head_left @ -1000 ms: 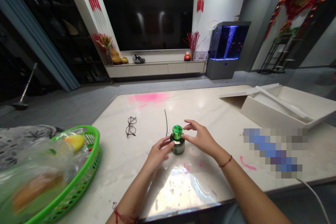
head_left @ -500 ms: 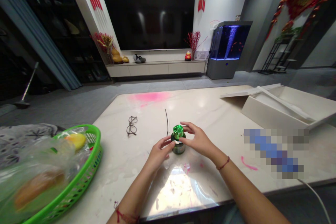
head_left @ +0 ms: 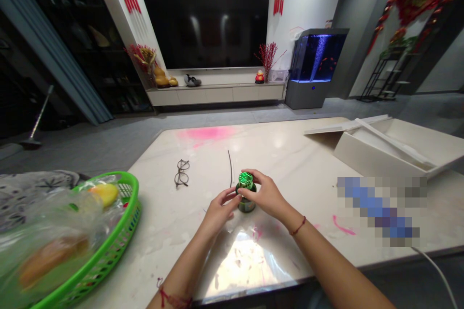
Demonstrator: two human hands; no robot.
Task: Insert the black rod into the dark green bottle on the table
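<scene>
A small dark-green jar point(head_left: 246, 204) stands on the white marble table point(head_left: 297, 164), just ahead of me. Its shiny green cap point(head_left: 245, 179) sits on top. My right hand point(head_left: 264, 194) is wrapped around the cap from the right, fingers curled over it. My left hand point(head_left: 218, 210) steadies the jar's body from the left, thumb and fingers pressed against its side.
A pair of glasses point(head_left: 181, 173) and a thin black wire point(head_left: 230, 168) lie beyond the jar. A green basket point(head_left: 119, 231) with bagged fruit sits at the left edge. An open white box point(head_left: 391, 147) is at the right, and pink stains mark the tabletop.
My right hand has gone from holding the cap with spread fingers above the jar to closing down over it. The cap now sits lower on the jar.
</scene>
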